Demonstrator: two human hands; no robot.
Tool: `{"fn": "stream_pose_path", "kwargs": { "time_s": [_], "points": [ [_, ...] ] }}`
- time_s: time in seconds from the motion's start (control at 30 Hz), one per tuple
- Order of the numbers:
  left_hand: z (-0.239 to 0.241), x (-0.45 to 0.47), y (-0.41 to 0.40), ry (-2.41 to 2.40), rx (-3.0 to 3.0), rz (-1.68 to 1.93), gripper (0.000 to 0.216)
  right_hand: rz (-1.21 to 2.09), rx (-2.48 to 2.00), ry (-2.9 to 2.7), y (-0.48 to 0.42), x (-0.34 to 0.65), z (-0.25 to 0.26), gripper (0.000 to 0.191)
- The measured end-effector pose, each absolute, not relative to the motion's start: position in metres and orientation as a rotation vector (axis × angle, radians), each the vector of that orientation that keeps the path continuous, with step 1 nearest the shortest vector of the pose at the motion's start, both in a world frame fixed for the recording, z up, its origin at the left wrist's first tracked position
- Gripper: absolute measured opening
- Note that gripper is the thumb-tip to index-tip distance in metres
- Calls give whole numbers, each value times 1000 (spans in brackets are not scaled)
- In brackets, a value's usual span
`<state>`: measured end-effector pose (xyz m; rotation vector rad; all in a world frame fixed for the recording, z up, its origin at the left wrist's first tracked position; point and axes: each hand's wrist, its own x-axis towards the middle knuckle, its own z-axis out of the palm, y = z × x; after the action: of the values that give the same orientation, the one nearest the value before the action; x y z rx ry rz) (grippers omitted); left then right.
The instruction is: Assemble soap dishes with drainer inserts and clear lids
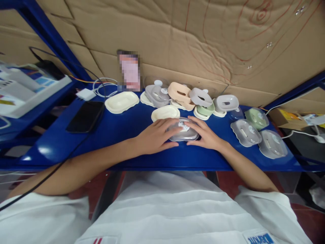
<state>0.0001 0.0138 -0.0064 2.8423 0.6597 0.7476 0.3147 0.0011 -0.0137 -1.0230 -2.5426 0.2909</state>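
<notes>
A grey lidded soap box [183,133] lies on the blue table [119,135] right in front of me. My left hand [154,136] rests on its left side, fingers curled over the lid and edge. My right hand [204,135] presses on its right side, fingers bent round the rim. Both hands grip the box between them. Just behind it sits a cream tray [165,112].
Several soap boxes and lids in cream, peach, grey and green crowd the table's back and right [245,133]. A black phone [85,116] and a white charger [86,94] lie at the left. Cardboard lines the wall. A cable crosses my left arm.
</notes>
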Motion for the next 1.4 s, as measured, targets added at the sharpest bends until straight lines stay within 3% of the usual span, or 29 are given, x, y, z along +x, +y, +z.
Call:
{"fn": "stream_pose_path", "kwargs": {
  "time_s": [0.2,0.37,0.43,0.57,0.8,0.93,1.07,1.2,1.4],
  "points": [
    [-11,2,11,732,3073,630,44,391,-1026,-2466,2,316,-15,93],
    [-10,0,18,747,3114,677,40,463,-1008,-2401,7,320,-16,66],
    [-10,0,18,734,3115,691,40,464,-1016,-2423,7,321,-14,63],
    [-14,2,17,694,3041,716,40,468,-1024,-2483,4,322,-5,68],
    [-22,3,18,625,2964,764,40,391,-1138,-2576,-1,327,0,99],
    [-18,3,17,660,3003,767,37,280,-1195,-2600,2,330,-7,106],
    [-17,3,18,660,3047,760,36,202,-1172,-2609,2,330,-9,106],
    [-22,3,20,633,3060,777,35,155,-1134,-2604,0,327,-8,94],
    [-22,5,18,639,3013,833,30,331,-1036,-2505,8,329,-14,87]
  ]
}}
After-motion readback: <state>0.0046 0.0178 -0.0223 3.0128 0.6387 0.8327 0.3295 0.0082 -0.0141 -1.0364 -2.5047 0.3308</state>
